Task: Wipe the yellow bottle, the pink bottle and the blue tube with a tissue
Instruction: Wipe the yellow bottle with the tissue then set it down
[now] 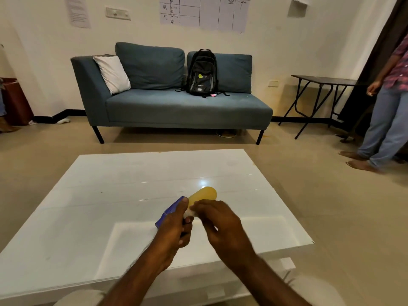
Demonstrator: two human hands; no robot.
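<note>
The yellow bottle [204, 195] is held over the white table [123, 177], its rounded end pointing away and to the right. My left hand [174, 228] is closed around its near end. My right hand [223, 226], slightly blurred, presses a small white tissue [190, 213] against the bottle's side, just right of my left thumb. The blue tube [169, 212] shows directly behind my left hand, partly hidden by it; I cannot tell whether it rests on the table. No pink bottle is in view.
A blue sofa [176, 107] with a black backpack [202, 72] stands beyond the table. A person [384, 111] stands barefoot at the right, next to a dark folding table [322, 81]. My knees are at the table's near edge.
</note>
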